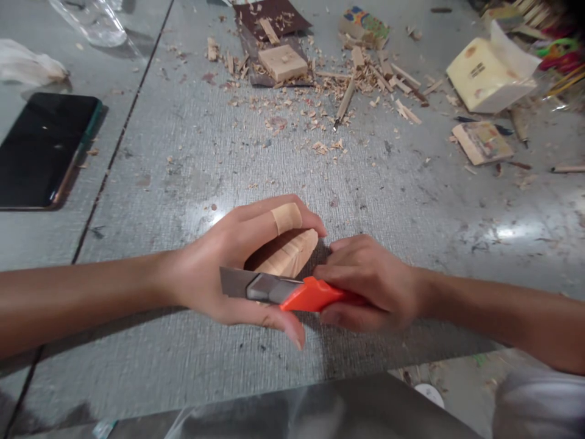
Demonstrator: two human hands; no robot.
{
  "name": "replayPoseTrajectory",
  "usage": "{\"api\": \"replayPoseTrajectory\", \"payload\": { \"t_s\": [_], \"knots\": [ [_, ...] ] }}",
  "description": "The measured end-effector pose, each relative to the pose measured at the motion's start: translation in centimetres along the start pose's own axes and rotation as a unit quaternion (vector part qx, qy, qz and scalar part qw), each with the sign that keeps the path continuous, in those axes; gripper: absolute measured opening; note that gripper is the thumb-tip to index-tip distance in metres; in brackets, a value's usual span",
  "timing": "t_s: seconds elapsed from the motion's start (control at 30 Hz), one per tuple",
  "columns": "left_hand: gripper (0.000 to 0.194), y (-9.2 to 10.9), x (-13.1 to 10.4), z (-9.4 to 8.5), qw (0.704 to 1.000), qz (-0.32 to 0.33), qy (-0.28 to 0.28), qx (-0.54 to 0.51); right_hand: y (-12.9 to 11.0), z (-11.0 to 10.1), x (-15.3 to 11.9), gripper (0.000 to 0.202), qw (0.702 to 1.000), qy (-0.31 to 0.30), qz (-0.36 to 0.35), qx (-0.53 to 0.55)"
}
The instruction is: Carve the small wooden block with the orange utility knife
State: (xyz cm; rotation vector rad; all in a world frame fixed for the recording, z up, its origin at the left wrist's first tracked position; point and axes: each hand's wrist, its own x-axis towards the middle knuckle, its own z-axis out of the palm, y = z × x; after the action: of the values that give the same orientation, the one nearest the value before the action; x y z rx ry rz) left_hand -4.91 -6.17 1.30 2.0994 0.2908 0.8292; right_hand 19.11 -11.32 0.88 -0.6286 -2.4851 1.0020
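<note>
My right hand (372,283) is closed around the orange handle of a utility knife (315,294). Its metal blade is out and points left, passing above my left palm. Curled on the tabletop, my left hand (228,262) grips a piece of carved wood (287,256) between thumb and fingers. The wood tapers to a rounded end at the right and shows cut facets on its near side. The knife hides part of the wood's lower edge; whether the blade touches it, I cannot tell. An adhesive bandage (287,218) wraps one finger of my left hand.
A phone (46,152) lies at the left, near a clear plastic cup (98,24). Wood shavings surround a square wood block (283,63) and a carving tool (345,103) at the back. A tissue pack (484,73) and another small block (484,143) are at the right.
</note>
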Motion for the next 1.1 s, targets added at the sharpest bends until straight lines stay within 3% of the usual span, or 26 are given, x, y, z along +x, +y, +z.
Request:
{"api": "replayPoseTrajectory", "payload": {
  "t_s": [0.3, 0.6, 0.77, 1.1],
  "knots": [
    [0.076, -0.07, 0.14, 0.12, 1.0, -0.009, 0.008, -0.006, -0.16, -0.23, 0.23, 0.042, 1.0, -0.006, -0.001, -0.015],
    [0.065, -0.16, 0.1, -0.17, 0.999, 0.035, -0.025, 0.013, 0.01, -0.05, 0.19, 0.043, 1.0, 0.0, -0.003, -0.019],
    [0.061, -0.05, 0.21, -0.13, 0.999, 0.029, -0.024, 0.009, 0.09, 0.04, 0.1, 0.04, 1.0, 0.005, -0.006, -0.013],
    [0.067, -0.44, 0.19, -0.09, 0.999, 0.031, -0.027, 0.012, 0.05, 0.0, 0.1, 0.04, 1.0, 0.007, -0.007, -0.013]
  ]
}}
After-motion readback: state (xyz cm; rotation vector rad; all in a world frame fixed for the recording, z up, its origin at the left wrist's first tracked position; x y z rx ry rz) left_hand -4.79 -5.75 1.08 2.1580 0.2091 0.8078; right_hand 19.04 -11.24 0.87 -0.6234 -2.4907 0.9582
